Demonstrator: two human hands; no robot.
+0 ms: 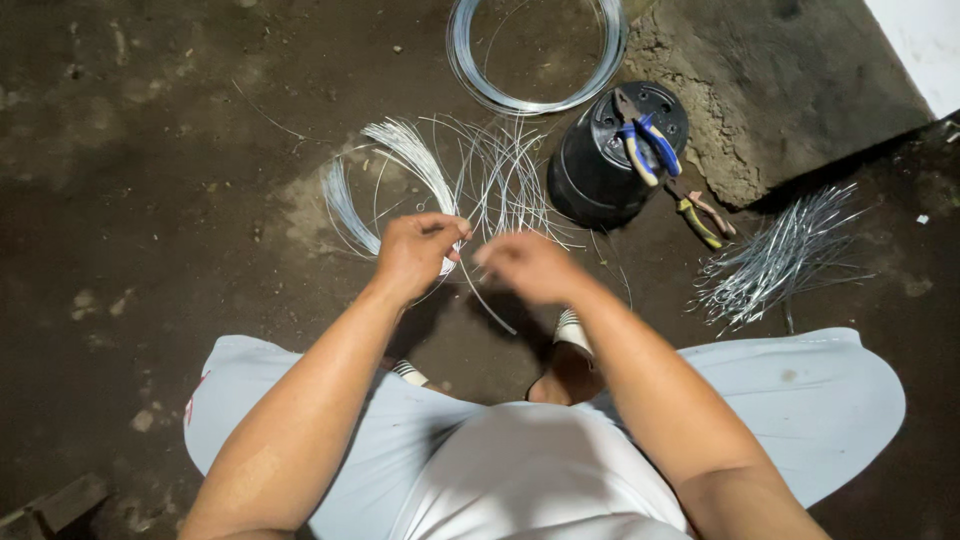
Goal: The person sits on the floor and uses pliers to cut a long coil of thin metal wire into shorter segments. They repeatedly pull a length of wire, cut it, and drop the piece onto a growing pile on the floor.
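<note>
The left hand is closed, pinching a thin silver wire strand that curves down and to the right, its long axis running slantwise under the right hand. The right hand is blurred; its fingers look curled near the same strand, but whether they grip it I cannot tell. Both hands hover just in front of the loose bundle of cut wire loops on the floor, the left nearer to it. Beyond lies a wire coil. An upturned black bucket carries blue-handled pliers; yellow-handled pliers and short wire pieces lie beside it.
</note>
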